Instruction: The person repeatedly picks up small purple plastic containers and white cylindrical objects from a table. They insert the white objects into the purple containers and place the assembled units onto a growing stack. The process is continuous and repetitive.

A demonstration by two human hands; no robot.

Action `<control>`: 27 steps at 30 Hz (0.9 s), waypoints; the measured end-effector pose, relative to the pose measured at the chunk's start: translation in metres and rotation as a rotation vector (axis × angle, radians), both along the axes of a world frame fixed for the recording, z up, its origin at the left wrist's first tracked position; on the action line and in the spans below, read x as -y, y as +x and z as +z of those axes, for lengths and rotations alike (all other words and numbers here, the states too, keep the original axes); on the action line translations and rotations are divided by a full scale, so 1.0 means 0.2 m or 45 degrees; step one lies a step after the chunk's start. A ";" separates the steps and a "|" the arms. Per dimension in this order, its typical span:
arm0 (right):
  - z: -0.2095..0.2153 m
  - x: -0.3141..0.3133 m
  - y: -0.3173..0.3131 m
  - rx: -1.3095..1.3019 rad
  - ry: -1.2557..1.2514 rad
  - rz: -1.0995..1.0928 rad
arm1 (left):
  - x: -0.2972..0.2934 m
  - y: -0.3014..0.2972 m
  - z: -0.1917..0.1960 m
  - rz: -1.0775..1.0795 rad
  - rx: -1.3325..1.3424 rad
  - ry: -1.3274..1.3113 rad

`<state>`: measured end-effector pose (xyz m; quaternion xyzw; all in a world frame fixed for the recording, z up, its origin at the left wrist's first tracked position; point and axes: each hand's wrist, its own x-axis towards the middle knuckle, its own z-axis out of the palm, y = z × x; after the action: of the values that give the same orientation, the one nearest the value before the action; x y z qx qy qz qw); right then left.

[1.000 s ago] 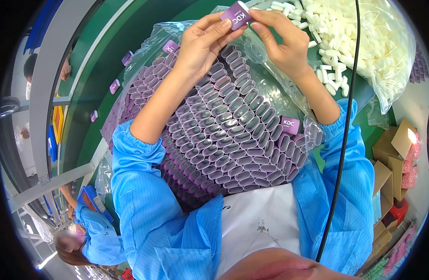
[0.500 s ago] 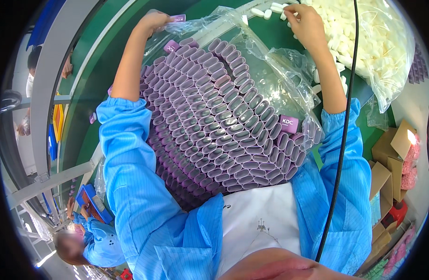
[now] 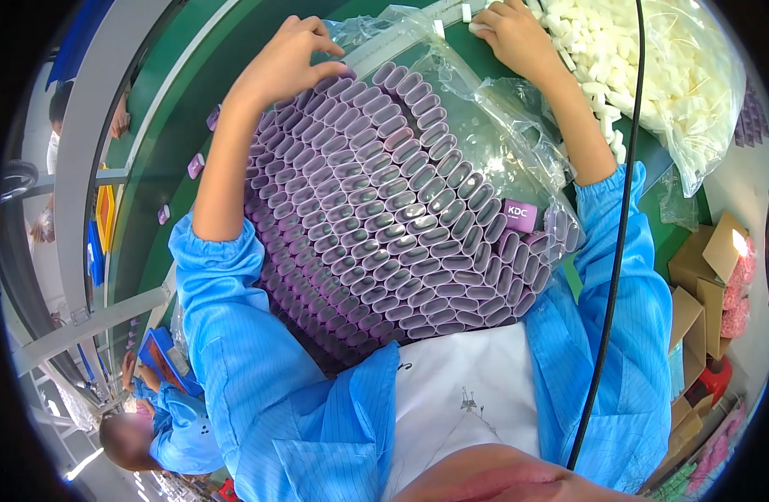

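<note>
A: Left side?
B: Left forearm (image 3: 224,167) bare, reaching forward, tilted slightly inward. Left hand (image 3: 286,63) angles inward at the wrist; fingers (image 3: 309,33) bent, thumb (image 3: 322,73) extended, a gap between them.
A: Right side?
B: Right forearm (image 3: 587,134) also bare and reaching forward, leaning inward. Right hand (image 3: 521,42) back up, its fingers curled, tips drawn together.
A: Spacing?
B: Hands well apart, right one slightly farther forward.
</note>
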<state>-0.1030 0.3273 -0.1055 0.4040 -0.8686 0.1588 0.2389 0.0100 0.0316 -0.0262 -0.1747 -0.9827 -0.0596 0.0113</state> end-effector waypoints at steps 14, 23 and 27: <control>0.27 0.08 0.31 0.944 -0.966 0.296 | -0.30 -0.07 -0.09 0.192 0.164 1.673; 0.20 0.07 0.30 1.090 -1.140 0.479 | -0.44 -0.04 -0.15 0.149 0.091 1.803; 0.21 0.08 0.30 1.112 -1.168 0.524 | -0.44 -0.04 -0.17 0.100 0.055 1.811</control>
<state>-0.0430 0.3118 -0.0638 0.3177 -0.6350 0.7038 -0.0224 0.0022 0.1195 -0.0610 -0.0884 -0.7113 -0.6893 0.1053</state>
